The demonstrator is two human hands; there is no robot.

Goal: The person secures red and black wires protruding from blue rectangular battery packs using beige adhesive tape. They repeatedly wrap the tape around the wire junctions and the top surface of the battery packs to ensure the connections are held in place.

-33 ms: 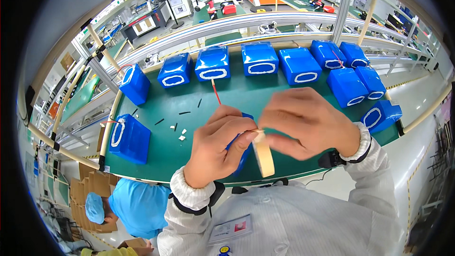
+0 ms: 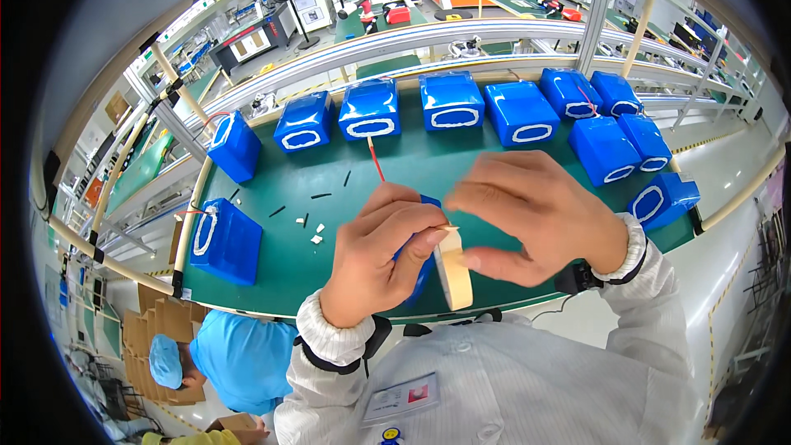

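Nothing has shifted since the earlier frame: both my hands stay clasped over the same work above the green counter (image 2: 362,166).

My left hand (image 2: 381,249) grips a blue shrink-wrapped battery pack (image 2: 422,268) with a red wire (image 2: 375,157) running from it toward the counter's far edge. My right hand (image 2: 535,216) pinches the beige roll of tape (image 2: 453,276) against that pack, near the counter's front edge. More blue wrapped packs (image 2: 451,101) line the far edge.

Glossy wrap, matt mat, papery tape

The blue packs (image 2: 452,102) on my bench (image 2: 329,272) wear shiny plastic film; the bench top is matt green, smooth. The tape roll (image 2: 454,278) in my right hand (image 2: 535,218) looks pale, papery, dull. My sleeve (image 2: 334,342) is white woven cloth.
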